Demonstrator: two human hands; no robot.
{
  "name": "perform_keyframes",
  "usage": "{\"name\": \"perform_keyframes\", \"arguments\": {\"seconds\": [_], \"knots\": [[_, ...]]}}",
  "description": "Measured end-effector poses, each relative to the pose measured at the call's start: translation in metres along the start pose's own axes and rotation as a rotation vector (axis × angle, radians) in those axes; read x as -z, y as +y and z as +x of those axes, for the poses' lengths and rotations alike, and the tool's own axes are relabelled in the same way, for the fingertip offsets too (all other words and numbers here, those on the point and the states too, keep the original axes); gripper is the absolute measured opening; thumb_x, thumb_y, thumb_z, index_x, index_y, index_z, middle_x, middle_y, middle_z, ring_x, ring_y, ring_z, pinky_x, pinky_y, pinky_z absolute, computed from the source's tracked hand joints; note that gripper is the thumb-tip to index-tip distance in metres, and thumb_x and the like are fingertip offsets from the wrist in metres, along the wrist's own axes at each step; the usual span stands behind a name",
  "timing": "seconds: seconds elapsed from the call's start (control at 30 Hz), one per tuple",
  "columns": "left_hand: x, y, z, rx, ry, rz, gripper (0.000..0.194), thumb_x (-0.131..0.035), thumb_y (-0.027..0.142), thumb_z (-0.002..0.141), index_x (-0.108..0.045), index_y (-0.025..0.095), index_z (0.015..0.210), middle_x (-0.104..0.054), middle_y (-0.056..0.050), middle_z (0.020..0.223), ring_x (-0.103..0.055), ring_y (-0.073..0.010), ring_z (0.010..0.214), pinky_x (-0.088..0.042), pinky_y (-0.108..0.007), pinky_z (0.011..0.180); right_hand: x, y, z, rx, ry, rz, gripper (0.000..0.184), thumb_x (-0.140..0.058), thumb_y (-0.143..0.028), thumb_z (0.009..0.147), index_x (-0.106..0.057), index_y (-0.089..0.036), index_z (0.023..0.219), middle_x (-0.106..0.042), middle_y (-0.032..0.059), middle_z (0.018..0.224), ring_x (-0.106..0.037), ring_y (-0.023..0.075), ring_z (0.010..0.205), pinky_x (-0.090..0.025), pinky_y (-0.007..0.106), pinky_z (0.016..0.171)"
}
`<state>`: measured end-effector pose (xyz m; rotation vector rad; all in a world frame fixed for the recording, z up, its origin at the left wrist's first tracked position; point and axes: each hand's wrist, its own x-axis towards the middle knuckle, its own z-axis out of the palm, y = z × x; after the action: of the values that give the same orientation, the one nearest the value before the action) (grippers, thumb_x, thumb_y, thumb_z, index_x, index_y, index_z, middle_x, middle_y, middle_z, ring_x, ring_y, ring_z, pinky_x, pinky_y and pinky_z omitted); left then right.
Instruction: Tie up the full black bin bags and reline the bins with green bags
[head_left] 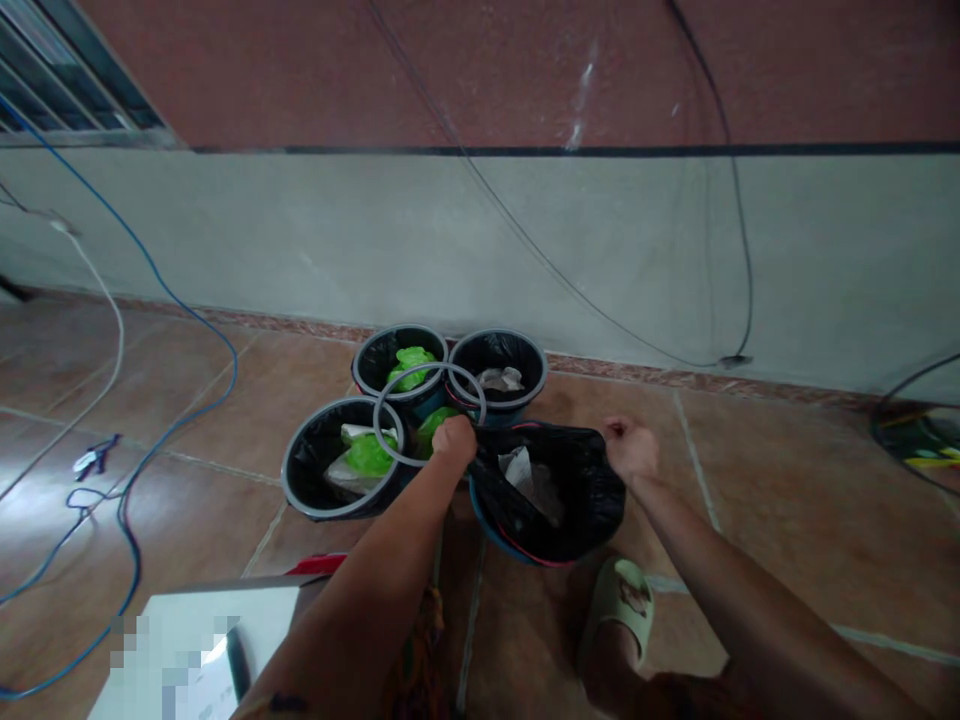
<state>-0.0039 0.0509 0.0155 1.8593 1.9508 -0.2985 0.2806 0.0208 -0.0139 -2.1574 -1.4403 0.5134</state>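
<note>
A blue trash bin (487, 522) stands before me with its black trash bag (600, 510) spread over the mouth and crumpled pale waste (532, 482) inside. My left hand (454, 441) is closed at the bag's left edge, with a loose grey ring (381, 440) also in its grip. On the opposite side, my right hand (631, 448) has its fingers curled on the bag's right edge. A green plastic bag (435, 428) shows beside my left hand; whether the hand touches it is hidden.
Three lined bins with grey rims cluster close by: front left (289, 475), back left (360, 375) and back right (541, 385). Blue cable (135, 540) crosses the tiles at left. A white board-like surface (180, 625) is lower left; a slippered foot (626, 605) is near the bin.
</note>
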Motion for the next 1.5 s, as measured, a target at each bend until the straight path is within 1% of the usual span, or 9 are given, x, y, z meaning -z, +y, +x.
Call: {"name": "perform_keyframes", "arguments": {"seconds": [0.2,0.3,0.37,0.43,0.57,0.77,1.03,1.3,1.5], "knots": [[-0.004,-0.002,-0.004,-0.06,-0.156,-0.059,0.043,-0.066,0.037,0.076,-0.063,0.014,0.113,-0.069,-0.012,0.11,-0.067,-0.023,0.099,-0.054,-0.022,0.076,0.014,-0.018,-0.061,0.2,-0.261,0.034,0.023,-0.053,-0.035,0.079,-0.065,-0.021,0.093,-0.068,0.0049,0.088,-0.062,0.0182,0.078,-0.044,0.03,0.075],[-0.001,0.001,-0.012,-0.093,-0.286,-0.088,0.067,-0.076,0.022,0.063,-0.054,0.014,0.125,-0.07,-0.01,0.108,-0.071,-0.0204,0.08,-0.056,-0.021,0.06,0.004,-0.025,-0.125,0.458,-0.657,-0.093,0.042,-0.063,-0.041,0.074,-0.062,-0.021,0.111,-0.065,0.0075,0.107,-0.059,0.0221,0.097,-0.043,0.033,0.082],[0.002,0.002,-0.018,-0.102,-0.345,-0.078,0.066,-0.074,0.011,0.06,-0.056,0.013,0.123,-0.072,-0.011,0.103,-0.07,-0.0199,0.07,-0.056,-0.022,0.055,-0.005,-0.026,-0.159,0.528,-0.694,-0.296,0.057,-0.07,-0.04,0.068,-0.057,-0.019,0.119,-0.061,0.011,0.118,-0.053,0.0291,0.109,-0.039,0.039,0.089],[0.005,0.003,-0.022,-0.104,-0.365,-0.056,0.053,-0.071,0.007,0.061,-0.063,0.012,0.113,-0.073,-0.011,0.095,-0.07,-0.0202,0.066,-0.056,-0.023,0.056,-0.013,-0.025,-0.177,0.553,-0.7,-0.48,0.041,-0.061,-0.029,0.076,-0.06,-0.016,0.115,-0.061,0.0132,0.116,-0.051,0.0306,0.11,-0.036,0.042,0.091],[0.012,-0.002,-0.028,-0.104,-0.345,-0.013,0.041,-0.069,0.007,0.061,-0.069,0.011,0.102,-0.074,-0.013,0.091,-0.071,-0.0223,0.069,-0.058,-0.025,0.063,-0.012,-0.026,-0.171,0.535,-0.721,-0.627,0.028,-0.044,-0.011,0.082,-0.066,-0.015,0.099,-0.065,0.0125,0.105,-0.055,0.0256,0.102,-0.034,0.038,0.088],[0.028,-0.004,-0.032,-0.087,-0.231,0.077,0.039,-0.074,0.014,0.059,-0.071,0.013,0.098,-0.071,-0.016,0.103,-0.067,-0.031,0.1,-0.054,-0.034,0.085,0.027,-0.05,-0.145,0.407,-0.644,-0.564,0.029,-0.04,-0.018,0.088,-0.069,-0.018,0.089,-0.068,0.0092,0.096,-0.058,0.0202,0.093,-0.036,0.03,0.08],[0.027,0.027,-0.036,-0.263,0.125,0.094,0.044,-0.055,0.036,0.085,-0.054,0.012,0.122,-0.062,-0.017,0.12,-0.058,-0.0279,0.115,-0.046,-0.038,0.097,0.044,-0.07,-0.151,0.336,-0.532,-0.521,0.031,-0.038,-0.019,0.089,-0.069,-0.019,0.091,-0.068,0.0086,0.098,-0.059,0.0223,0.093,-0.036,0.03,0.075],[0.0,0.081,0.015,-0.286,0.0,0.069,0.042,-0.053,0.031,0.086,-0.057,0.009,0.122,-0.061,-0.018,0.124,-0.057,-0.0251,0.118,-0.044,-0.031,0.098,0.028,-0.069,-0.139,0.368,-0.53,-0.501,0.033,-0.036,-0.008,0.087,-0.068,-0.016,0.092,-0.068,0.0121,0.099,-0.059,0.0248,0.098,-0.038,0.033,0.08],[-0.021,0.083,0.033,-0.264,-0.029,0.024,0.029,-0.059,0.016,0.076,-0.069,0.014,0.104,-0.069,-0.014,0.112,-0.064,-0.0241,0.106,-0.049,-0.029,0.089,0.023,-0.065,-0.134,0.317,-0.595,-0.499,0.036,-0.036,-0.004,0.085,-0.069,-0.015,0.095,-0.068,0.0143,0.101,-0.061,0.0277,0.098,-0.042,0.037,0.078]]}}
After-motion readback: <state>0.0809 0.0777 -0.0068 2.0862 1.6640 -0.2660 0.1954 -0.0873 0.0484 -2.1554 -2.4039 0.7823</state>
